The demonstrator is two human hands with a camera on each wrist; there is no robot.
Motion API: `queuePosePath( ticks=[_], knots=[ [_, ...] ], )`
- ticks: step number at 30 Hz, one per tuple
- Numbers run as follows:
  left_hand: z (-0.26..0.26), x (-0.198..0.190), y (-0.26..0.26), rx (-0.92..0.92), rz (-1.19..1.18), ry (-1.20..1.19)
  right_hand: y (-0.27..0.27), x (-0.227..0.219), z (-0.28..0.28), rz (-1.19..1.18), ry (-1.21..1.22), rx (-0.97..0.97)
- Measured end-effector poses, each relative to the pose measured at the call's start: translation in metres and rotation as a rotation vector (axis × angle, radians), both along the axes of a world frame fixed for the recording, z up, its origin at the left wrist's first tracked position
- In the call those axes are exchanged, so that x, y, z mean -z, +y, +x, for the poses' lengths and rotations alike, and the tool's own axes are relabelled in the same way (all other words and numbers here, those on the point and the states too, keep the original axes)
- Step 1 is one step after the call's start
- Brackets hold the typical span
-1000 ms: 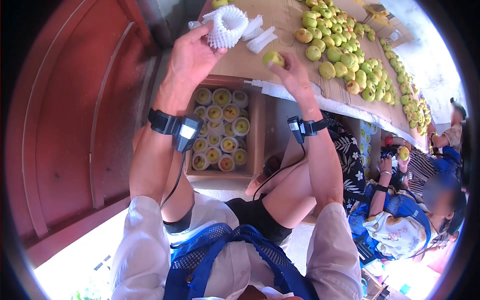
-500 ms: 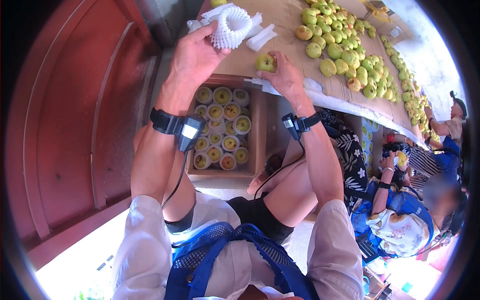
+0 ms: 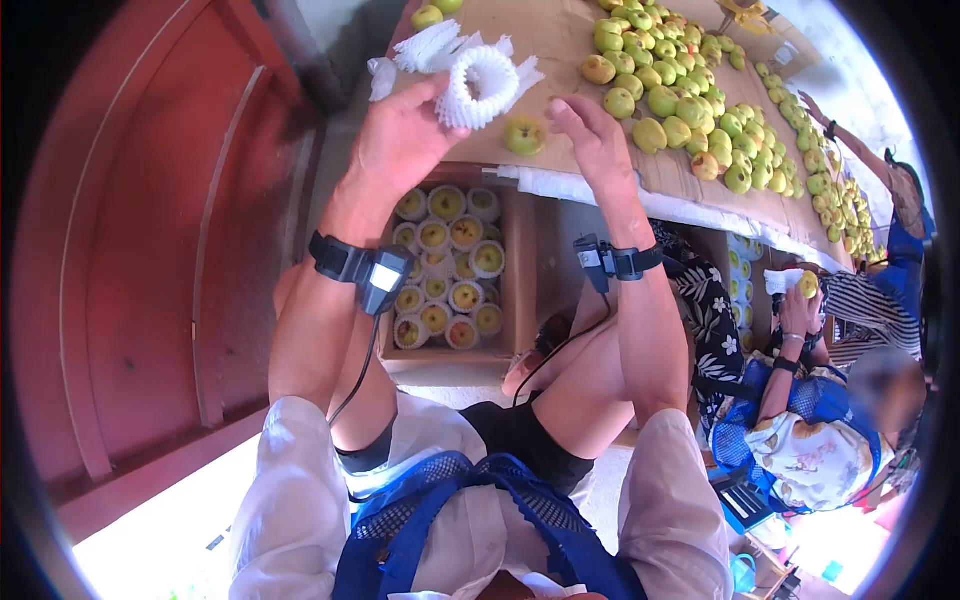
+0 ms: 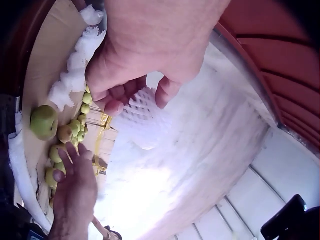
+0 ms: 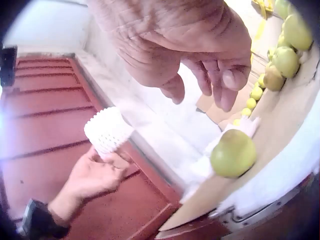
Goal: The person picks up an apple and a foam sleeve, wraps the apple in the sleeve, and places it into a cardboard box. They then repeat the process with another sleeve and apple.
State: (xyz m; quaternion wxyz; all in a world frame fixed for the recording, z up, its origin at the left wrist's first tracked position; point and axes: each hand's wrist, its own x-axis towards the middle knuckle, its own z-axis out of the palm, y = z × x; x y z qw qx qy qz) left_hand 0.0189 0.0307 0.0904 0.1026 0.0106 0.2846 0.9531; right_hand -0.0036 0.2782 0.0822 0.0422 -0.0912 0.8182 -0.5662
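Observation:
My left hand point(image 3: 402, 138) holds a white foam fruit net point(image 3: 464, 108) over the table, its round mouth spread wide. In the left wrist view, the thumb and fingers pinch the rim of this net point(image 4: 142, 117). A single green apple point(image 3: 524, 136) sits on the cardboard-covered table near the edge, between my hands. My right hand point(image 3: 600, 155) is just to the right of that apple, holding nothing. From the right wrist, its fingers point(image 5: 227, 95) are loosely bent and apart from the apple point(image 5: 233, 153).
More foam nets point(image 3: 425, 48) lie behind my left hand. A large pile of apples point(image 3: 690, 110) covers the table to the right. Below the table edge stands a cardboard box point(image 3: 518, 270) of netted apples. A red door point(image 3: 150, 220) is at left; another person point(image 3: 800, 450) works at right.
My right hand has set the apple down on the table and let go, drawing slightly right. The left hand, still holding the foam net, has shifted a little right and down.

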Motion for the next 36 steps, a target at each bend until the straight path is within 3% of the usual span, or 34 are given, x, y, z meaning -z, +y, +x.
queuePosePath(
  ticks=[5,8,18,25,28,34,35,36],
  knots=[
    [0.0,0.012,0.006,0.282,-0.06,0.129,-0.023,0.005,0.016,-0.741,-0.406,-0.283],
    [0.001,0.013,0.01,0.284,-0.157,0.214,-0.02,0.014,0.003,-0.895,-0.418,-0.412],
    [-0.008,0.03,0.018,0.353,-0.179,0.206,-0.003,0.007,0.0,-0.964,-0.417,-0.407],
    [-0.002,0.025,0.027,0.261,-0.208,0.135,-0.001,0.003,0.0,-1.086,-0.503,-0.327],
    [-0.003,0.026,0.029,0.229,-0.237,0.149,0.0,0.005,-0.003,-1.04,-0.51,-0.425],
    [-0.012,0.039,0.025,0.245,-0.21,0.16,0.002,0.01,-0.006,-0.866,-0.482,-0.33],
    [-0.008,0.032,0.028,0.212,-0.302,0.167,0.003,0.013,-0.008,-0.833,-0.462,-0.286],
    [-0.018,0.037,0.026,0.316,-0.26,0.191,0.005,0.016,-0.01,-0.8,-0.441,-0.239]
  ],
)
